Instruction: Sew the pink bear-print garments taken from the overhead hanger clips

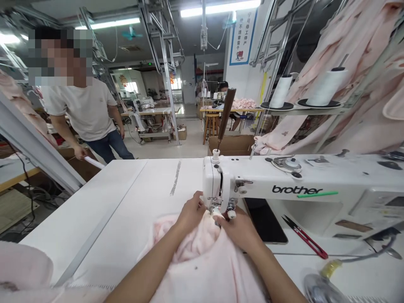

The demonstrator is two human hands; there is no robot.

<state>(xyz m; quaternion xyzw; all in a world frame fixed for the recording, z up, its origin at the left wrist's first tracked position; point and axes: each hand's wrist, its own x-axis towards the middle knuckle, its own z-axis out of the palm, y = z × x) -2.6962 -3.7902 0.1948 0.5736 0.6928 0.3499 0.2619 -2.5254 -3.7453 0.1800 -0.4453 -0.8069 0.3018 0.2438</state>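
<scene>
A pale pink plush fabric piece [202, 248] lies bunched on the white table, its edge under the needle area of a white sewing machine [259, 176]. Left of the needle, my left hand [191, 212] has its fingers closed on the fabric. On the other side, my right hand [238, 225] pinches the fabric edge close to the presser foot, some of its fingers hidden behind the machine head. The exact spot under the needle is partly covered by my fingers.
Right of my hand lie a black phone [265, 221] and red-handled thread snips [306, 237]. White thread cones [326, 88] stand on a rack, with pink fabric [353, 54] hanging behind. A person [85, 109] stands beyond the table at left. More pink fabric [25, 267] lies at the near left.
</scene>
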